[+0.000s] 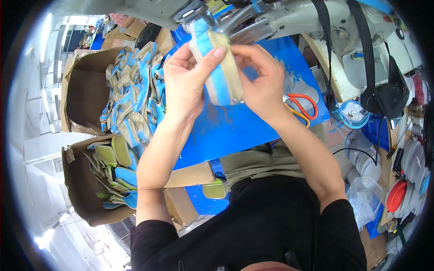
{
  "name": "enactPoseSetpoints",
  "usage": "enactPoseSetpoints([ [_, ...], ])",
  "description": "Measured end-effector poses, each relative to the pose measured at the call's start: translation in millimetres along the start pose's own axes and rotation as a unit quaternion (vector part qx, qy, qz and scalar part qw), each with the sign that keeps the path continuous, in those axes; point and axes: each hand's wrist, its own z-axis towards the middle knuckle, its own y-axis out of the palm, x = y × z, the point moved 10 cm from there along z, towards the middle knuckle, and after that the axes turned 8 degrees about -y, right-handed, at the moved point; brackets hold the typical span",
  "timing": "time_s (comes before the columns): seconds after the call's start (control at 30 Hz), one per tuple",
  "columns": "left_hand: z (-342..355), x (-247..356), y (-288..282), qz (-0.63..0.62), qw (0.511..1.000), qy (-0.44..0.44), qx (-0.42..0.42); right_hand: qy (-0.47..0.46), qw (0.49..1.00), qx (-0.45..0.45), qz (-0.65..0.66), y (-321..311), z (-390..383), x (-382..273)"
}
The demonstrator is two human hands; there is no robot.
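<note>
A fabric piece [217,81] with blue and beige bands is held up under the metal head of a machine [192,11], at top centre. My left hand [183,81] grips its left side, thumb pressed on the front. My right hand [262,81] pinches the right edge, with part of the thumb hidden. Below both hands lies a blue work surface [221,135] with worn patches. Scissors with red and orange handles [306,97] rest just right of my right hand.
Left are a cardboard box [72,104], heaped blue-beige strips [126,90] and another box [81,189] with green and blue pieces. Black straps [370,54] hang upper right over a pale table [348,81]. Spools [411,158], cables and a plastic bag [364,198] crowd the right.
</note>
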Motion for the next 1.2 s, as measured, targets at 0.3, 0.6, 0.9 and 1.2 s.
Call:
enactPoseSetpoints([
  [0.3, 14, 4, -2, 0.002, 1.0, -0.003, -0.002, 0.148, 0.984, -0.014, 0.093, 3, 1, 9],
  [0.6, 12, 10, 5, 0.033, 0.999, 0.034, -0.014, 0.215, 0.966, -0.069, 0.123, 4, 6, 9],
  [0.9, 14, 16, 8, 0.042, 0.998, 0.043, -0.012, 0.275, 0.944, -0.09, 0.159, 4, 6, 1],
  [1.2, 20, 22, 9, 0.017, 0.997, 0.073, -0.012, 0.296, 0.932, -0.131, 0.161, 5, 15, -4],
])
